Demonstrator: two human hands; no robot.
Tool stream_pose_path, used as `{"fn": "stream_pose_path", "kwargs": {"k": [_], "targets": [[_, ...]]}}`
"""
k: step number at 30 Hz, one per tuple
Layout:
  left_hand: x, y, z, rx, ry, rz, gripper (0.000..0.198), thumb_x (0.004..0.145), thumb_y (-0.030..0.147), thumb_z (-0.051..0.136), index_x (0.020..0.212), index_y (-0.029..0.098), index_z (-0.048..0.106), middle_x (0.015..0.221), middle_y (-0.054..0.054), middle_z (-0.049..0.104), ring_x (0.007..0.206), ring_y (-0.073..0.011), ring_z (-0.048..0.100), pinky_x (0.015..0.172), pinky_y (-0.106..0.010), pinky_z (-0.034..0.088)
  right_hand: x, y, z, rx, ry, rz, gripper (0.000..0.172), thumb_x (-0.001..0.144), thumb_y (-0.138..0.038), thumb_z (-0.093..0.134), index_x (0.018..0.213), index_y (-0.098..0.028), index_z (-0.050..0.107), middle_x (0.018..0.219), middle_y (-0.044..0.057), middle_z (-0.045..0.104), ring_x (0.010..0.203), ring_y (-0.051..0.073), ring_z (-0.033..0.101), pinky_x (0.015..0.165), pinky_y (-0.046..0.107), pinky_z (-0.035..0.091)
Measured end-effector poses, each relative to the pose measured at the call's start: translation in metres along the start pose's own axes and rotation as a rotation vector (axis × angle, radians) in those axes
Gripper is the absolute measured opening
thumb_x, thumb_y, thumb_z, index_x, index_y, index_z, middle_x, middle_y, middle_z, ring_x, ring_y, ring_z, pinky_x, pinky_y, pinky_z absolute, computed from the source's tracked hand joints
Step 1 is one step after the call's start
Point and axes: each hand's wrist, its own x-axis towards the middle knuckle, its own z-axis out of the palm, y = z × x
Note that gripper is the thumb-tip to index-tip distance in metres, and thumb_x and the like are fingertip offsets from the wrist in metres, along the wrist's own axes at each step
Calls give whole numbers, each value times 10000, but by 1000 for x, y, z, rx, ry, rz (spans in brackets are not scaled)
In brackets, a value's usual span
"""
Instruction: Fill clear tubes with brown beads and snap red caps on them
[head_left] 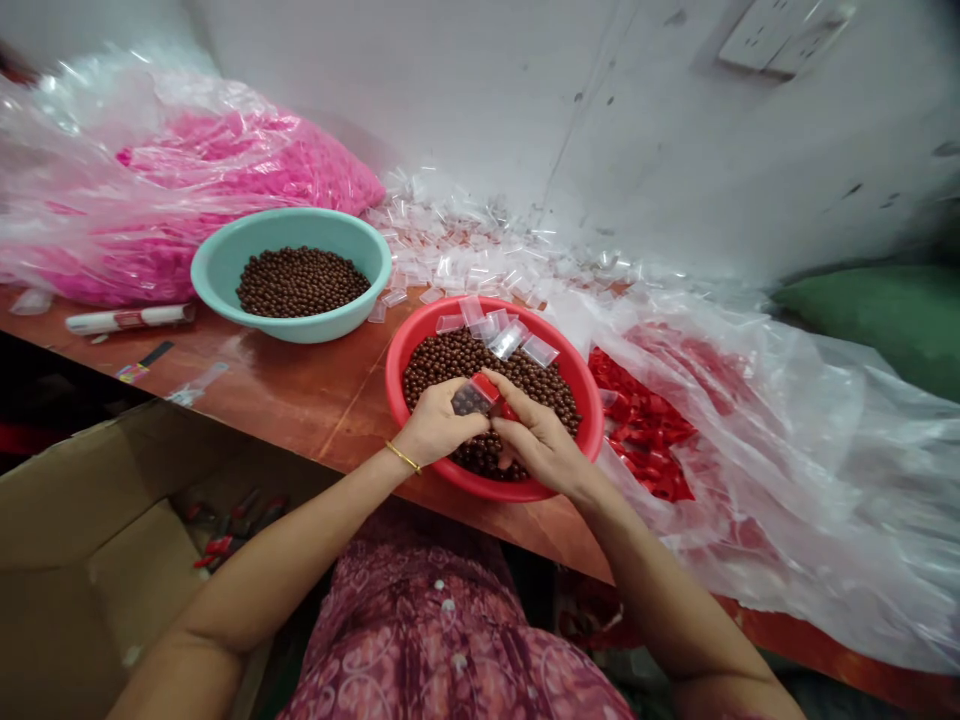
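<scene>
A small clear plastic box (469, 401) with dark brown balls inside is gripped between the fingers and thumb of my left hand (439, 428). At its upper right end is a red cap (486, 386), pinched by the fingers of my right hand (546, 440); whether it is fully seated I cannot tell. Both hands are over a red basin (592, 425) holding many brown balls (442, 358). Several clear plastic boxes (508, 338) lie on the balls near the basin's far rim. My fingers partly hide the box and the cap.
Left of the red basin stands a teal basin (214, 275) of brown balls. Clear boxes (450, 250) are heaped along the wall. A bag of pink pieces (300, 165) lies far left, a bag of red pieces (645, 420) right. Below the table edge, a cardboard box (142, 560) holds red-capped items.
</scene>
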Motion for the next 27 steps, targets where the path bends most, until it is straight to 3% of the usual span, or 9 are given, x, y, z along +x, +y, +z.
{"fn": "stream_pose_path", "kwargs": {"k": [5, 10, 14, 16, 18, 20, 22, 24, 27], "targets": [[-1, -2, -1, 110, 50, 42, 78, 557, 187, 511, 590, 166, 443, 550, 64, 413, 531, -70, 362, 488, -196, 291, -1, 6, 7, -235, 113, -235, 578, 851, -140, 373, 1420, -184, 281, 1067, 83, 651, 926, 173, 638, 827, 329, 528], [-2, -1, 2, 209, 52, 54, 92, 557, 201, 518, 575, 170, 434, 550, 57, 425, 540, -81, 374, 499, -208, 290, -7, 12, 7, -380, 176, -347, 572, 853, -130, 372, 1417, -125, 274, 945, 104, 680, 784, 172, 650, 692, 293, 530], [-2, 4, 2, 302, -78, 54, 94, 565, 221, 528, 574, 172, 448, 542, 56, 430, 525, -82, 373, 498, -215, 286, -4, 4, -14, -249, 158, -243, 353, 902, -265, 374, 1144, -155, 605, 707, 42, 669, 601, 143, 615, 558, 243, 476], [-3, 6, 2, 356, -136, 67, 104, 564, 222, 530, 555, 175, 437, 526, 58, 419, 511, -81, 365, 491, -216, 275, 4, 2, -17, -106, 257, -139, 406, 927, -364, 330, 931, -162, 682, 582, 17, 604, 523, 123, 563, 521, 234, 444], [-5, 8, 2, 435, -158, 73, 110, 561, 225, 531, 544, 180, 432, 508, 58, 409, 493, -84, 358, 484, -223, 261, 15, 3, -11, 71, 352, -40, 513, 935, -453, 252, 899, -161, 672, 536, 1, 543, 481, 112, 511, 505, 235, 430], [-7, 10, 4, 547, -170, 60, 101, 557, 232, 538, 543, 184, 450, 493, 53, 407, 473, -91, 352, 479, -233, 249, 25, 5, 1, 255, 353, 44, 583, 932, -506, 162, 1063, -160, 613, 654, 15, 584, 527, 112, 525, 527, 238, 451], [-9, 11, 5, 651, -178, 50, 81, 557, 238, 549, 555, 187, 486, 490, 43, 427, 460, -100, 360, 476, -241, 248, 32, 7, 11, 372, 266, 94, 622, 928, -514, 84, 1255, -167, 483, 874, 48, 627, 665, 119, 585, 622, 252, 494], [-11, 10, 5, 712, -182, 70, 63, 561, 237, 561, 576, 188, 525, 504, 29, 471, 461, -111, 390, 477, -243, 267, 35, 7, 16, 385, 163, 110, 621, 932, -492, 44, 1362, -176, 361, 1048, 64, 611, 862, 126, 608, 793, 285, 497], [-12, 8, 3, 760, -206, 135, 82, 567, 235, 577, 632, 186, 581, 538, 8, 543, 478, -129, 451, 491, -243, 321, 36, 4, 16, 296, 70, 49, 585, 944, -459, 73, 1419, -181, 270, 1231, 73, 548, 1125, 132, 525, 1013, 344, 389]]}}
